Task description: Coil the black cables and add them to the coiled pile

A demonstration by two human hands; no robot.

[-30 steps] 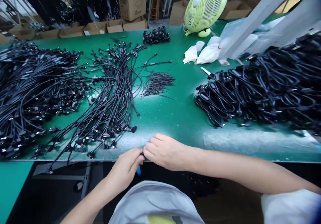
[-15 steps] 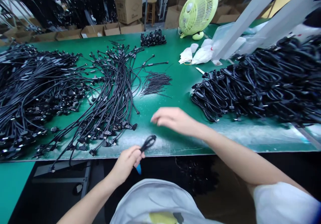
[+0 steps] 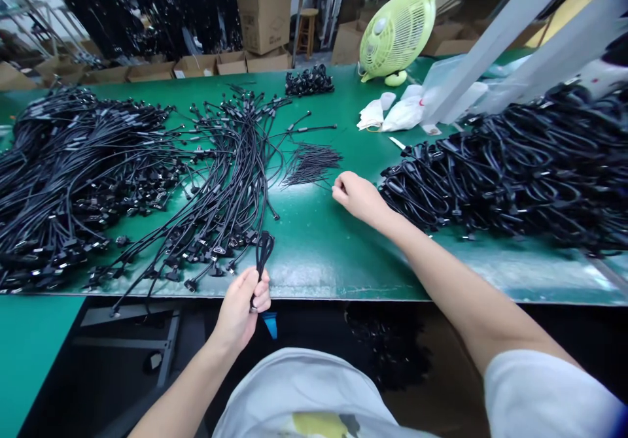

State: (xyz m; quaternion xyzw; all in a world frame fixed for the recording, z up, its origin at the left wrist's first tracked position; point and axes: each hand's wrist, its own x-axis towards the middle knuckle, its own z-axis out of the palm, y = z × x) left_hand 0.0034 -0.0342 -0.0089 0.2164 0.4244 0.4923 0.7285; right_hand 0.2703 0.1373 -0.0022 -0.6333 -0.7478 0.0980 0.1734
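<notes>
My left hand is closed round a folded black cable at the near edge of the green table; its loop sticks up above my fingers. My right hand reaches out over the table with fingers pinched, just right of a small fan of thin black ties. What the fingers pinch is too small to see. A spread of loose black cables lies left of my left hand.
A big heap of loose cables fills the left side. A pile of coiled cables sits at the right. A green fan, white bags, a small cable bundle and cardboard boxes are at the back.
My hands were together at the table edge; they have parted. The right hand has reached forward to the ties, and the left has raised the folded cable upright.
</notes>
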